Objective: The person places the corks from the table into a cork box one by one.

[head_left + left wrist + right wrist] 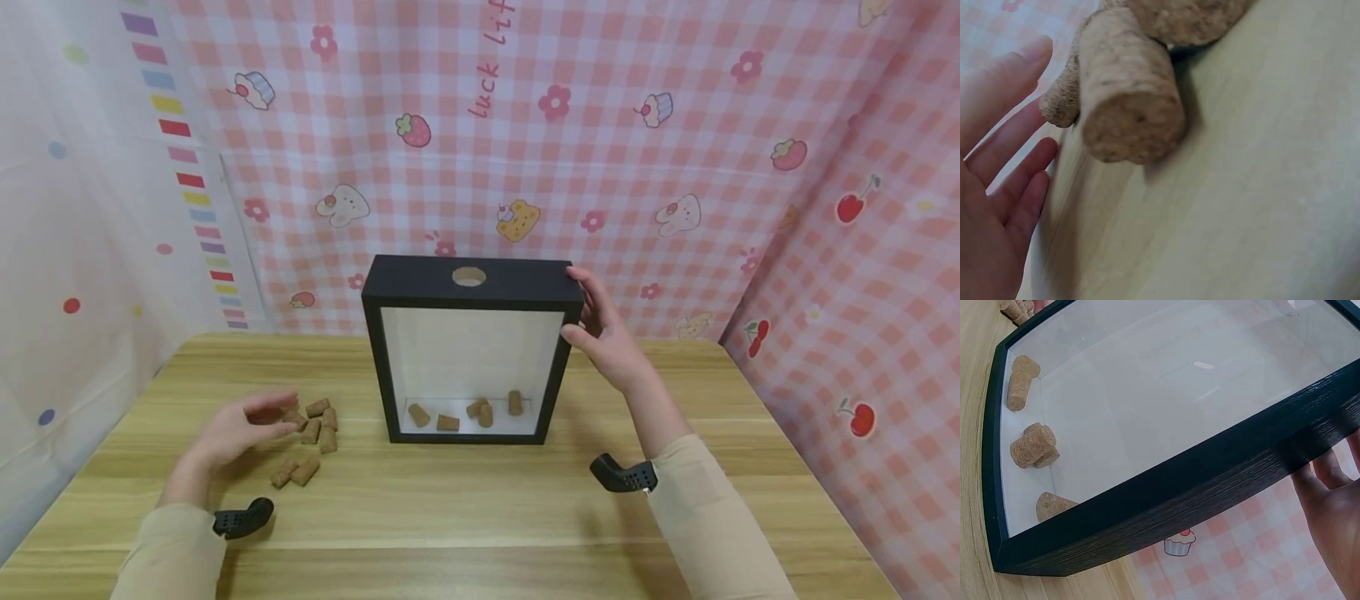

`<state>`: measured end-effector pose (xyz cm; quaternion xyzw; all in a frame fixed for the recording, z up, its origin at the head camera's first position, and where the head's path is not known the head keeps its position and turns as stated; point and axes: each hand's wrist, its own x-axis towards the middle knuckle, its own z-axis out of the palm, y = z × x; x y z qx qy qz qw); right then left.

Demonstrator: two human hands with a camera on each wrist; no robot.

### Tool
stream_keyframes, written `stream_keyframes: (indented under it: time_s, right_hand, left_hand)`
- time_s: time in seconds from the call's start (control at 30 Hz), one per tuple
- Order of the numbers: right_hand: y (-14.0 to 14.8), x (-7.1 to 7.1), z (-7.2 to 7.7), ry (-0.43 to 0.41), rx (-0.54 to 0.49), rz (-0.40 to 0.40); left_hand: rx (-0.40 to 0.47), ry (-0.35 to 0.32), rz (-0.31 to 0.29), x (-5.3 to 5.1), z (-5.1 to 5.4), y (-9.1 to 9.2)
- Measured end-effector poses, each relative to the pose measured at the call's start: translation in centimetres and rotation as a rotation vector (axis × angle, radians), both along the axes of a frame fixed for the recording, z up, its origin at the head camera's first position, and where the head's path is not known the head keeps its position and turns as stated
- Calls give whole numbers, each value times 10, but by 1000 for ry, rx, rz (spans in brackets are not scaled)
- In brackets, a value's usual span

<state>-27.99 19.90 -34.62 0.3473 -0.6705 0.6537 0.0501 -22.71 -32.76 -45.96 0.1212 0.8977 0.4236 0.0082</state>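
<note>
Brown corks (328,440), beside left hand's (236,429) fingertips; box (412,281), in right hand (617,346)

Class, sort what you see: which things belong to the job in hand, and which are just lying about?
Part of the job:
loose corks near the left hand
black shadow box with a round top hole, held by the right hand
corks inside it

Merely around:
wood-grain table
pink gingham backdrop
dotted white cloth
black wrist cameras

A pale wood-grain bench (465,517) stands before a pink checked cloth (450,187); a dotted white cloth (97,258) hangs left, a cherry-patterned cloth (885,308) right.
</note>
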Motion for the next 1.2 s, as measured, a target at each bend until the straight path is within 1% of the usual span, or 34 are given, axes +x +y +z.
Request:
stream_keyframes:
  time_s: [0.1, 0.3, 0.33, 0.43, 0.6, 0.83, 0.93, 1.07, 1.2]
  right_hand:
    - [0, 0, 0, 0, 0, -1]
    - [0, 0, 0, -2, 7, -8]
    - [0, 0, 0, -2, 9, -9]
    - [0, 0, 1, -1, 7, -9]
    - [0, 1, 0, 0, 3, 1]
    - [0, 1, 1, 3, 9, -3]
    - [0, 1, 0, 4, 4, 0]
    - [0, 1, 0, 2, -1, 4]
    - [0, 1, 0, 3, 2, 1]
  left_hand:
    - [-17, 10, -13, -1, -2, 0]
    - [-26, -26, 25, 1, -6, 0]
    - [-16, -37, 34, 2, -7, 1]
    - [24, -37, 29, 2, -9, 1]
    - [69, -9, 28, 1, -12, 0]
    - [81, 67, 29, 1, -17, -2]
    - [88, 82, 31, 1, -18, -3]
    - [101, 70, 29, 4, -17, -5]
    - [113, 34, 39, 7, -14, -6]
